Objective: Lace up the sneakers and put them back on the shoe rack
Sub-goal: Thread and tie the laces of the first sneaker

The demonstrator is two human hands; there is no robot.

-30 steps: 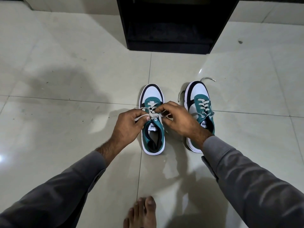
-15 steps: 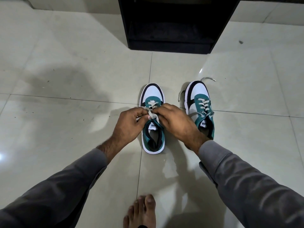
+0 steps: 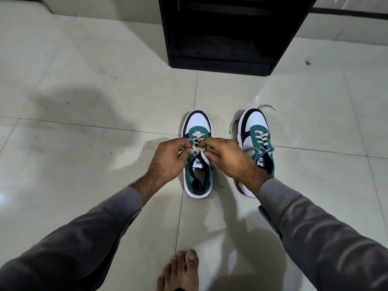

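Note:
Two white, teal and black sneakers stand side by side on the tiled floor. Over the left sneaker [image 3: 198, 175], my left hand [image 3: 168, 160] and my right hand [image 3: 228, 158] each pinch an end of its pale lace [image 3: 196, 147], fingertips nearly touching above the tongue. The right sneaker [image 3: 255, 131] stands just beyond my right wrist, its heel hidden by my forearm; its lace ends trail loose on the floor by the toe. The black shoe rack [image 3: 220, 32] stands open-fronted straight ahead, its lower shelf dark.
My bare foot [image 3: 182, 271] rests on the floor at the bottom centre. Pale glossy tiles [image 3: 84, 143] spread to both sides of the sneakers. A small dark speck [image 3: 308, 62] lies on the floor at the right of the rack.
My hands have drawn closer together over the left sneaker's tongue, working its lace. The right sneaker has not moved.

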